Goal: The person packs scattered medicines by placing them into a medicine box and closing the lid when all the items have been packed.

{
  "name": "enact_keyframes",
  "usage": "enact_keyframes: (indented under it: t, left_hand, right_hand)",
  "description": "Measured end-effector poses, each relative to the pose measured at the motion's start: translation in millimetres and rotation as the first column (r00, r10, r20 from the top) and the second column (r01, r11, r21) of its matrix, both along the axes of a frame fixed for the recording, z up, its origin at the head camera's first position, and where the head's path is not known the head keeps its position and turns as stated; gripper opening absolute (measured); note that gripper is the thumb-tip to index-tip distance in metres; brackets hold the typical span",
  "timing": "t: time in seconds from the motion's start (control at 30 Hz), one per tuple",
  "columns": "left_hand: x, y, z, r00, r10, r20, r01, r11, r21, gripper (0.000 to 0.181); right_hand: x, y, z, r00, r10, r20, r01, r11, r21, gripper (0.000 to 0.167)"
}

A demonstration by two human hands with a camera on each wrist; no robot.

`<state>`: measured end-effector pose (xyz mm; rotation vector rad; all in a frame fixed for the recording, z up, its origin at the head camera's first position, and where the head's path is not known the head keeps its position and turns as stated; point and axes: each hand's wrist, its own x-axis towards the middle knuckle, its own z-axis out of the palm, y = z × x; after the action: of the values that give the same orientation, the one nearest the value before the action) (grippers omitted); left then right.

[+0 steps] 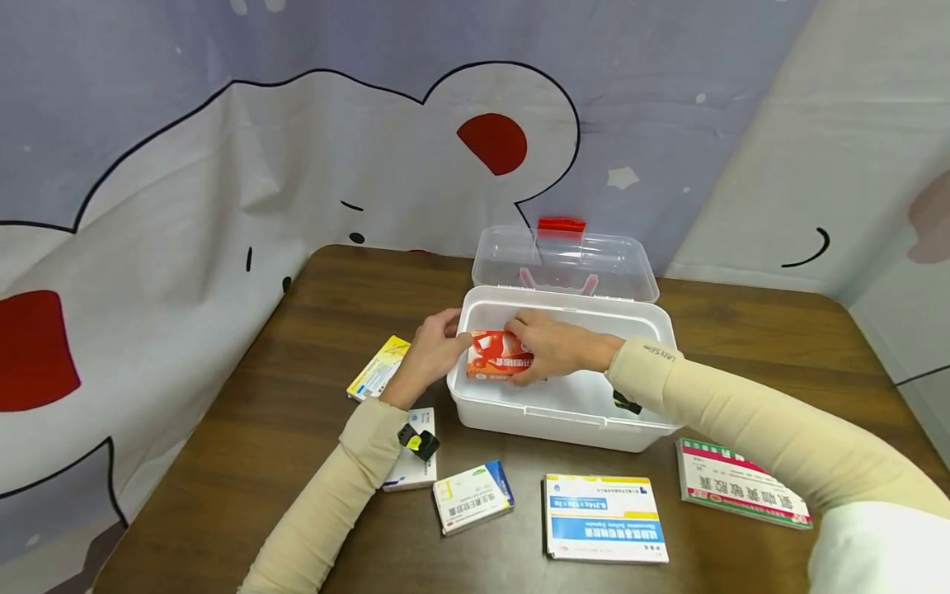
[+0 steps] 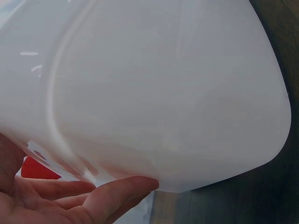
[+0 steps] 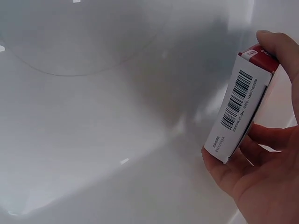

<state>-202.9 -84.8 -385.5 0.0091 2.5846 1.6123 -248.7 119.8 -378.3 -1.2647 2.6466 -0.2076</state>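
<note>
Inside the white bin, toward its left end, is a red and orange medicine box. The right hand grips that box by its right part; in the right wrist view the fingers and thumb of the right hand hold the box at its two edges, its barcode side showing. At the bin's left rim, the left hand has its thumb over the edge beside the box. From the left wrist view, the left hand touches the outer wall of the bin with its fingers.
The clear lid with a red latch stands open behind the bin. Left lie a yellow box and a white box. In front are a vitamin box, a blue and white box and a green and pink-edged box.
</note>
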Motion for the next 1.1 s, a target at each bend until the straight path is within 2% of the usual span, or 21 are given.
enact_keyframes:
  t: [0.23, 0.57, 0.9, 1.1]
  left_hand:
    - [1.4, -0.9, 0.1, 1.000, -0.014, -0.008, 0.014, 1.000, 0.003, 0.046]
    - [0.9, -0.7, 1.0, 1.000, -0.001, -0.012, 0.001, 1.000, -0.004, 0.044]
    - [1.8, 0.1, 1.2, 1.000, -0.003, -0.006, 0.003, 1.000, -0.004, 0.044]
    - [1.1, 0.0, 1.2, 1.000, -0.005, -0.005, 0.005, 1.000, -0.002, 0.044]
  right_hand:
    - [0.5, -1.0, -11.0, 0.998, 0.024, -0.052, -0.022, 0.999, 0.027, 0.072]
    - [-0.2, -6.2, -17.4, 0.994, -0.012, -0.106, 0.019, 0.998, 0.067, 0.069]
    - [3.6, -11.1, -15.6, 0.991, -0.030, -0.130, 0.048, 0.989, 0.139, 0.057]
    - [4.6, -12.9, -14.2, 0.988, -0.034, -0.149, 0.061, 0.982, 0.179, 0.058]
